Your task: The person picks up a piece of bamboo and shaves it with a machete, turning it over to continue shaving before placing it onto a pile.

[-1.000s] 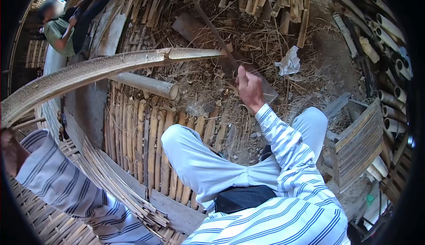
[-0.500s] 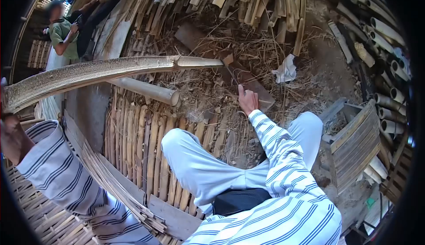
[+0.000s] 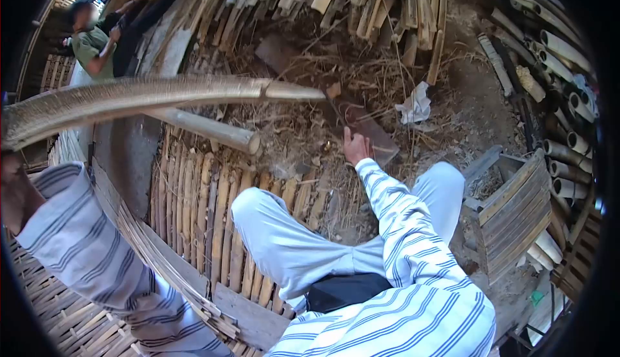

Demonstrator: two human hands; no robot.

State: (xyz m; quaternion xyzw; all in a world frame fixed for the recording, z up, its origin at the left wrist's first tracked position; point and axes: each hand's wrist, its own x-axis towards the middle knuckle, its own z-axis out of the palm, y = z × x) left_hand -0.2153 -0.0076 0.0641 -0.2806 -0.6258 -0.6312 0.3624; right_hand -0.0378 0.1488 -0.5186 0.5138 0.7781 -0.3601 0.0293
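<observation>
1. Since a second ago, I see the right hand drawn back toward the body, farther from the tip of the split bamboo.
2. To that hand's right is a slatted, box-like wooden piece; I cannot make out what it holds. Nearer the body than the hand, I see a black pouch at the waist, its inside hidden from me.
3. The left hand, partly lost at the dark edge of my view, grips one end of the bamboo, which arcs from there toward the right hand; its tip lies just beyond the right hand, to the left.
4. The right hand's fingers are curled around a knife, its blade faintly blurred near that tip; I cannot tell whether they touch.
5. Beyond the right hand, to its right, I see a crumpled white scrap.
</observation>
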